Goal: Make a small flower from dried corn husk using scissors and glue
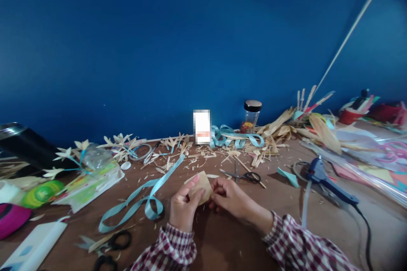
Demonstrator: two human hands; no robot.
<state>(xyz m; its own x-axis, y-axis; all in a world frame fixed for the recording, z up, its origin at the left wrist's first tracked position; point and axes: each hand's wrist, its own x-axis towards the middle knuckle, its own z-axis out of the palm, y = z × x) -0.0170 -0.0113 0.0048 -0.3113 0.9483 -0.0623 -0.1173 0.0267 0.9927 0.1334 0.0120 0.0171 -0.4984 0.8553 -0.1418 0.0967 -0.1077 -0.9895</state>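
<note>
Both hands are at lower centre of the frame, in purple-and-white checked sleeves [178, 241]. The left hand [183, 209] is closed on a flat tan piece [205, 184], gripping it between thumb and fingers above the brown counter [222, 237]; its material cannot be confirmed. The right hand [235, 197] has curled fingers at the right edge of the piece; whether they pinch it cannot be told

Left of the hands, a light-blue ribbon [168, 172] lies in loose loops. Black-handled scissors [112, 242] lie at lower left, their handles partly cut by the frame edge. A second pair of scissors [237, 173] lies just beyond the right hand, blades spread

At right of the frame, a blue glue gun [337, 192] lies with its black cord running to the bottom edge. A light-blue scrap [288, 177] is near it. Right of centre, a clear jar [251, 119] with a black-rimmed lid stands near the blue wall [203, 42], beside dried husks [278, 125]. Pale petalled flowers [119, 142] lie left of centre, near the wall
</note>
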